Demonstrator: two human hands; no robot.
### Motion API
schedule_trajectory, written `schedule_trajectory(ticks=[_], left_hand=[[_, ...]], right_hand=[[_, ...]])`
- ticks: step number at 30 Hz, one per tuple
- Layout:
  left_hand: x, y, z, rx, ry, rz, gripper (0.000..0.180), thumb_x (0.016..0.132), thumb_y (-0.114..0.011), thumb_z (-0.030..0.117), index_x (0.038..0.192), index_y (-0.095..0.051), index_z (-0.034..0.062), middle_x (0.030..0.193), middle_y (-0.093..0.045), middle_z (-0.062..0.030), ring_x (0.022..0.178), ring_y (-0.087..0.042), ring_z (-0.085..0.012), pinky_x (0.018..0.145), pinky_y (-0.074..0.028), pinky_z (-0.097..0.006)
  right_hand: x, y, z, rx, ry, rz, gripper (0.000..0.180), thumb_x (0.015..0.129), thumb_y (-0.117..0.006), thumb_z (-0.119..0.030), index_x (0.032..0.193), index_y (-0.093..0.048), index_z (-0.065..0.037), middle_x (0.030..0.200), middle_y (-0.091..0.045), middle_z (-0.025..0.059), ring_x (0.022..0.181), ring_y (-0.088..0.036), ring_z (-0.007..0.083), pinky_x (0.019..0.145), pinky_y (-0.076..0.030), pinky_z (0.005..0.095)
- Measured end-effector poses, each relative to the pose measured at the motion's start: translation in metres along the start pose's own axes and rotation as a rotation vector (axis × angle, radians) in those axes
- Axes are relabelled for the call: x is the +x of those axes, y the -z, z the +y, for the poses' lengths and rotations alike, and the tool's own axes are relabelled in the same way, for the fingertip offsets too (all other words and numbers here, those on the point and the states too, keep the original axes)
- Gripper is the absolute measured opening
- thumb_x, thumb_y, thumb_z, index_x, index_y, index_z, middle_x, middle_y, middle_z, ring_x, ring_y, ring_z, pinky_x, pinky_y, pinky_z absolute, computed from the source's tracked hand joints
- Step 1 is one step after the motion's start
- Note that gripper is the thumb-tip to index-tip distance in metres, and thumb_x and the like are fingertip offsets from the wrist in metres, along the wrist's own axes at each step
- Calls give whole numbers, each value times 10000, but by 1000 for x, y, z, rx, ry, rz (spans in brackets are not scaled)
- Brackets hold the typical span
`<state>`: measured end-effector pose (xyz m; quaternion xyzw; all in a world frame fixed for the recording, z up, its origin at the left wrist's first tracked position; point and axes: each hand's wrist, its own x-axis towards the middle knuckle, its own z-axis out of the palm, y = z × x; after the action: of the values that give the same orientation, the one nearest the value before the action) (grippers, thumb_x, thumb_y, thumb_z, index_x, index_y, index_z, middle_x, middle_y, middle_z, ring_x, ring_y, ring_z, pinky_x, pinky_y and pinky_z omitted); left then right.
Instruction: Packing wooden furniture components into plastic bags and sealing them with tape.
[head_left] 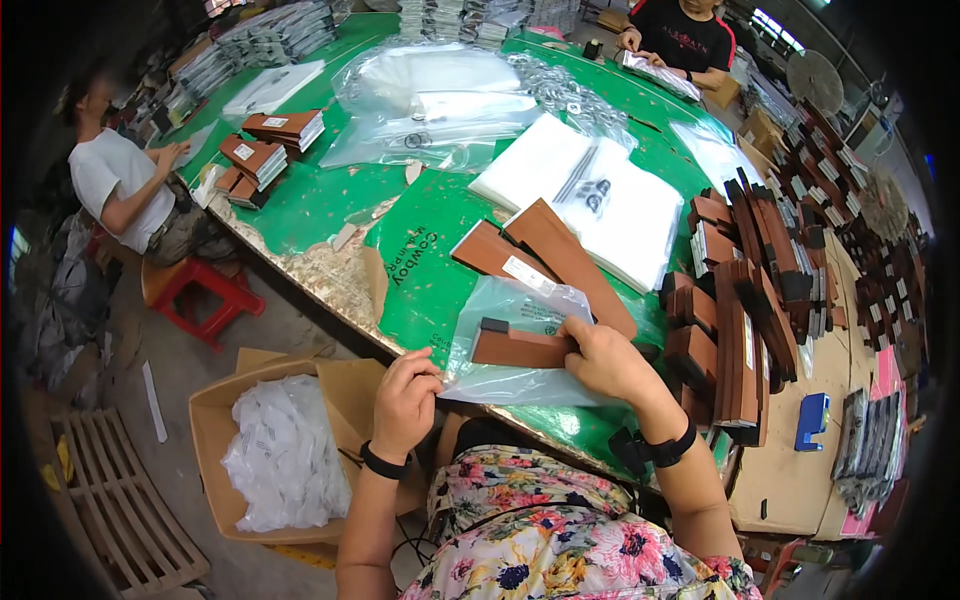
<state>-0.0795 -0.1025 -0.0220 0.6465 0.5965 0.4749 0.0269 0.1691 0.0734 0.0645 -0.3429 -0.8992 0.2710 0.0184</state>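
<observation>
A brown flat strip (530,350) with a black block at its left end is gripped at its right end by my right hand (612,362). It overlaps a clear plastic bag (475,372) near the table's front edge; I cannot tell whether it is inside. My left hand (403,402) has its fingers curled at the bag's left corner, apparently pinching the plastic. Just beyond the bag lie two longer brown boards (570,262), crossing each other, one with a white label.
Flat clear bags (600,195) and a larger heap of plastic (430,90) cover the green table (420,225). Brown pieces (735,330) are stacked at right. A cardboard box (215,440) of crumpled plastic stands at left. Two people (125,180) work at the far sides.
</observation>
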Motion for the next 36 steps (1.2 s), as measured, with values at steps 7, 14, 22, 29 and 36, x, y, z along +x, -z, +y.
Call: schedule_trajectory(ticks=[7,14,22,29,36], left_hand=[[18,-18,74,44,-46,-140,404,802,-735,151,1174,-595,80,1280,-586,-142,1256,-531,-358,1080,-372,-552],[4,-31,75,108,-52,-491,774,665,-824,449,1290,-573,69,1376,-523,-133,1334,-452,-334,1123,-284,-595],[-4,-33,78,127,-144,-583,736,682,-815,308,1325,-549,68,1286,-541,-137,1283,-474,-329,1115,-325,-536],[-55,-33,47,164,-233,-297,428,835,-665,109,1257,-593,104,1270,-544,-127,1217,-535,-322,1053,-419,-460],[-71,-20,17,445,-3,-15,419,797,-769,125,1192,-638,166,1356,-493,-115,1320,-451,-332,1059,-401,-522]], right_hand=[[-5,0,-20,130,-97,32,300,878,-567,-133,1134,-571,24,967,-660,298,964,-630,463,859,-487,512],[-3,-5,-16,264,-111,138,328,918,-563,-138,1212,-552,8,978,-671,284,971,-644,448,857,-495,489],[9,-30,-39,516,43,-17,413,911,-633,-107,1311,-551,-44,1062,-661,204,991,-648,312,895,-510,391],[19,-55,-23,276,296,51,418,867,-667,-95,1281,-606,-86,1131,-650,170,1080,-594,375,953,-484,438],[4,-55,-27,-12,400,190,482,836,-727,-180,1290,-596,-83,1259,-570,157,1131,-542,365,960,-471,446]])
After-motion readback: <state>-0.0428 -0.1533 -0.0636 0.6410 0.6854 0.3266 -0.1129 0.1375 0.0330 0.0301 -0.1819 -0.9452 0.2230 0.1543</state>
